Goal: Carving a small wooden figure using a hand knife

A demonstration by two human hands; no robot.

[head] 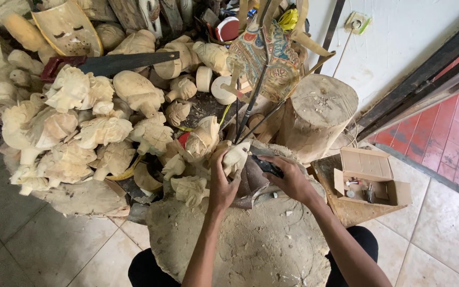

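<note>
My left hand (pixel 222 183) grips a small pale carved wooden figure (pixel 236 156) and holds it upright over a big dusty wooden block (pixel 251 244) in front of me. My right hand (pixel 291 178) is closed around a dark tool (pixel 267 166), whose tip points toward the figure. The two hands are close together above the far edge of the block. Part of the figure is hidden under my left fingers.
A heap of pale carved wooden figures (pixel 91 122) fills the left and back. A handsaw (pixel 112 64) lies on top. A round log stump (pixel 317 114) stands behind my right hand, an open cardboard box (pixel 370 178) of small items to the right.
</note>
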